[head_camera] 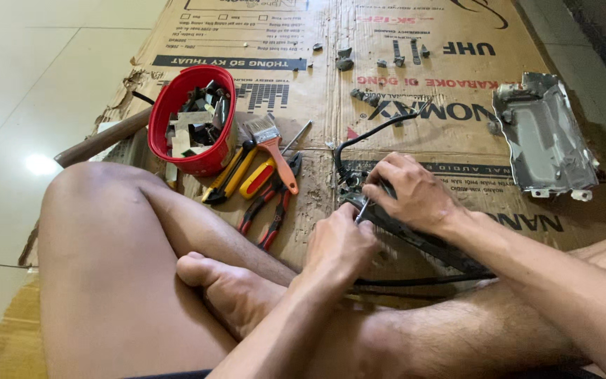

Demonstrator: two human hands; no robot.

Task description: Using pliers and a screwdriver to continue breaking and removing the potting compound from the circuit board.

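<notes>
A person sits cross-legged on the floor, working over a flattened cardboard sheet [401, 91]. The left hand [341, 242] is closed around a thin metal tool [363, 210], likely a small screwdriver, whose tip meets a dark, flat device part [415, 238] lying on the cardboard just in front of the legs. The right hand [412, 189] rests on top of that part with fingers curled down, pressing its far end; a black cable [369, 133] loops up from there toward the far side. To the left lie red-handled pliers [268, 210], an orange-handled paintbrush [275, 147], a yellow utility knife [229, 175] and a red bucket [191, 151] filled with scrap pieces. Far right sits a bent silver metal bracket [545, 137], and small screws and bits [387, 56] are scattered along the far edge
</notes>
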